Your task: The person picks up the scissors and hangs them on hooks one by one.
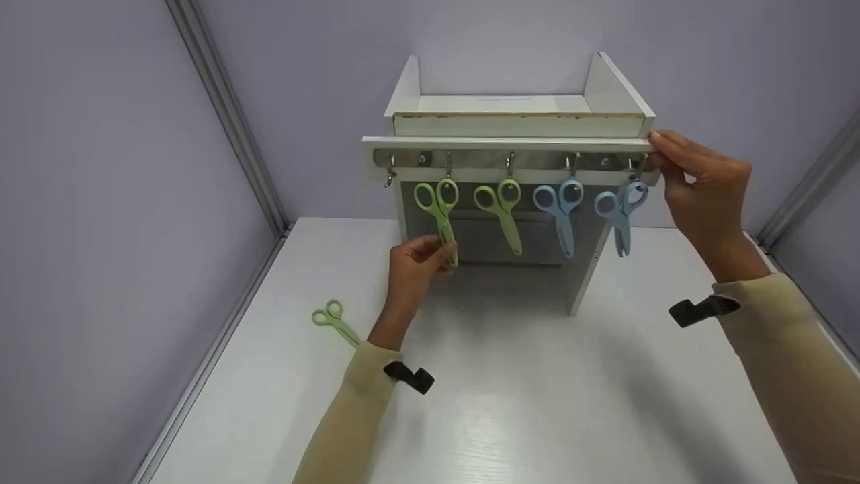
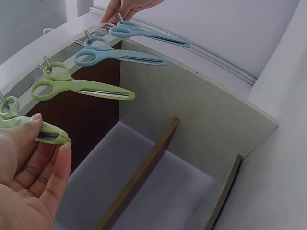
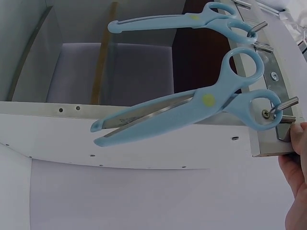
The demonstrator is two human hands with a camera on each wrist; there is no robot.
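**Five scissors, four hung, one loose**

Four plastic-handled scissors hang from metal hooks on a rail across the front of a white shelf unit.

- Hung green scissors: leftmost of the four; closed blade tip pinched between thumb and fingers of the left hand, handle loop on its hook. Smooth pale-green plastic, steel blades.
- Second green scissors: hanging free beside it.
- Two blue scissors: hanging free; the right one slightly open.
- Right hand: fingers curled round the rail's right end, just beside the last blue pair.
- Loose green scissors: flat on the white table, left of the left forearm.
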